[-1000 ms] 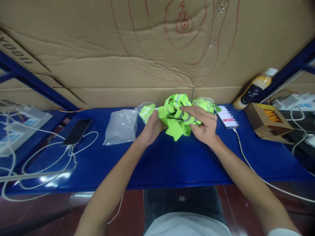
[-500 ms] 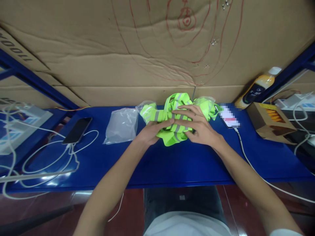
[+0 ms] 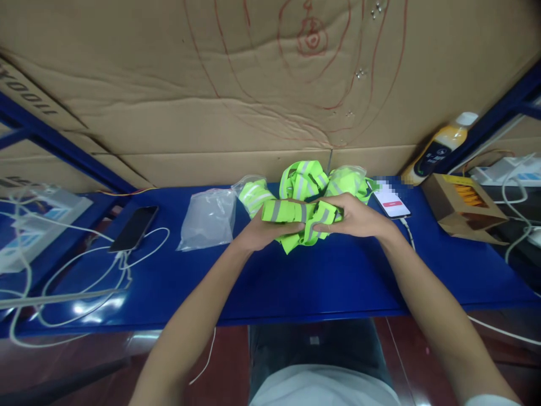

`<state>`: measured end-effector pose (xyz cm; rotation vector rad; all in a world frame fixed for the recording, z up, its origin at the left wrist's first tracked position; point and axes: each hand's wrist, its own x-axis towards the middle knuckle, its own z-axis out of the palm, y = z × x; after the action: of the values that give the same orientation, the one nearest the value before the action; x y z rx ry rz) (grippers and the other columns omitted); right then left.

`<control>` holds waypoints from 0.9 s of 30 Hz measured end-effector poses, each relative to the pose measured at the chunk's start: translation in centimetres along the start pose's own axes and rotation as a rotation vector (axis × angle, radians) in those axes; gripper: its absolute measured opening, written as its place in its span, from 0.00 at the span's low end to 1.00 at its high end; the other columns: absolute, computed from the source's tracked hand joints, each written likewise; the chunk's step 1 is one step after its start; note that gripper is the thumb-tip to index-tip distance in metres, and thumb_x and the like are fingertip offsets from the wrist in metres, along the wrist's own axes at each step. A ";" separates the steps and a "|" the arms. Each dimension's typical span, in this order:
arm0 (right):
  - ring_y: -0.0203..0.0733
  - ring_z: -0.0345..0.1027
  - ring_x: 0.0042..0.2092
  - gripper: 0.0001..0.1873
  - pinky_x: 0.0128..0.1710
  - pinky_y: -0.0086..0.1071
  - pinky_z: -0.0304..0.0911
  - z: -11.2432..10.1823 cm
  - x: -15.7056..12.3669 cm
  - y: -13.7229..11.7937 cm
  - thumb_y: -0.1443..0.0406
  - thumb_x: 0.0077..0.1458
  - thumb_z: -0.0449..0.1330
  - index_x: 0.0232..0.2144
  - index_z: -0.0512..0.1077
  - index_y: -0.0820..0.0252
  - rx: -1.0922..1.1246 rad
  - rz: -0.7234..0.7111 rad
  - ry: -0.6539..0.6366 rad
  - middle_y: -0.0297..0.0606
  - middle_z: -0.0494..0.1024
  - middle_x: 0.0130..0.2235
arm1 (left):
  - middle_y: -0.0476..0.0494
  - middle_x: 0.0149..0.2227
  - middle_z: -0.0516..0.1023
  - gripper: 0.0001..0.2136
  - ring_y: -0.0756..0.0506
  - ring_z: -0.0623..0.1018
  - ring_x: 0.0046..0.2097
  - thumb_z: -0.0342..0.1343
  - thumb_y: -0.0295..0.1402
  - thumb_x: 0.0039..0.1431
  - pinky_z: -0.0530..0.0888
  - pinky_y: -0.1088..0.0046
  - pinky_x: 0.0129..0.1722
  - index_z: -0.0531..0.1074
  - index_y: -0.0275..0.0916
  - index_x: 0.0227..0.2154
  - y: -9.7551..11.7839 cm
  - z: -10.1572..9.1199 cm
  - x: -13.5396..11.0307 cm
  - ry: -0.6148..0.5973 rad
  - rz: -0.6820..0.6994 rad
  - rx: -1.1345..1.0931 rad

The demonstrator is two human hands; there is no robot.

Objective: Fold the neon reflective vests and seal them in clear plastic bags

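Observation:
Between my two hands is a bunched, folded neon-yellow reflective strap (image 3: 291, 212) with grey bands. My left hand (image 3: 264, 230) is closed round its left end, thumb lying along the front. On the other side, my right hand (image 3: 353, 217) pinches its right part, thumb in front and fingers mostly hidden behind. Loose folds hang below the thumbs. Just behind lies another bundle of the same strap (image 3: 305, 179). Bagged yellow reflective bundles sit to its left (image 3: 255, 194) and right (image 3: 349, 180). A flat clear zip bag (image 3: 209, 219) lies left of my left hand.
On the blue table (image 3: 338, 287), a dark phone (image 3: 134, 228) with white cables lies at left. A lit phone (image 3: 391, 198) is at right, beside an open cardboard box (image 3: 460, 206) and a juice bottle (image 3: 442, 149). Cardboard (image 3: 211, 124) walls the back.
My right hand has moved from lying spread over the strap to gripping its right end. The held strap is now apart from the bundle behind, which shows more fully.

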<state>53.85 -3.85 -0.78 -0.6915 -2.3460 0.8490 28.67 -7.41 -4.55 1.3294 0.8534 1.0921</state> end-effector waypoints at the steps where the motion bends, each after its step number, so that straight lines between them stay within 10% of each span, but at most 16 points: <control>1: 0.37 0.72 0.31 0.16 0.31 0.29 0.66 0.0 0.0 0.0 0.54 0.57 0.72 0.37 0.81 0.61 0.038 0.001 0.031 0.31 0.81 0.31 | 0.38 0.46 0.85 0.24 0.37 0.84 0.48 0.80 0.36 0.46 0.82 0.60 0.49 0.82 0.38 0.46 -0.1 0.2 0.0 0.023 0.002 -0.016; 11: 0.50 0.83 0.50 0.19 0.52 0.42 0.76 2.5 0.1 1.4 0.68 0.60 0.65 0.54 0.81 0.57 -0.297 -0.221 0.464 0.41 0.87 0.51 | 0.31 0.54 0.82 0.34 0.26 0.80 0.59 0.76 0.56 0.48 0.79 0.40 0.59 0.79 0.37 0.50 0.9 1.5 -0.3 -0.017 -0.124 -0.418; 20: 0.54 0.75 0.59 0.30 0.59 0.54 0.74 5.6 0.4 2.5 0.73 0.63 0.59 0.66 0.71 0.49 -0.570 -0.365 0.481 0.44 0.79 0.61 | 0.43 0.47 0.84 0.14 0.36 0.82 0.56 0.69 0.40 0.54 0.81 0.59 0.55 0.78 0.41 0.41 1.5 1.4 0.5 0.247 -0.043 -0.474; 27: 0.56 0.63 0.71 0.28 0.70 0.58 0.62 6.3 1.1 0.1 0.57 0.66 0.63 0.66 0.69 0.49 -0.156 -0.198 0.536 0.47 0.69 0.69 | 0.44 0.44 0.84 0.19 0.41 0.83 0.47 0.70 0.35 0.51 0.80 0.69 0.45 0.79 0.40 0.46 1.3 0.4 0.7 0.297 0.080 -0.357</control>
<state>49.12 -5.72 -4.59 -0.6405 -1.9596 0.3386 29.06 -6.94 -3.12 0.9240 0.7774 1.4543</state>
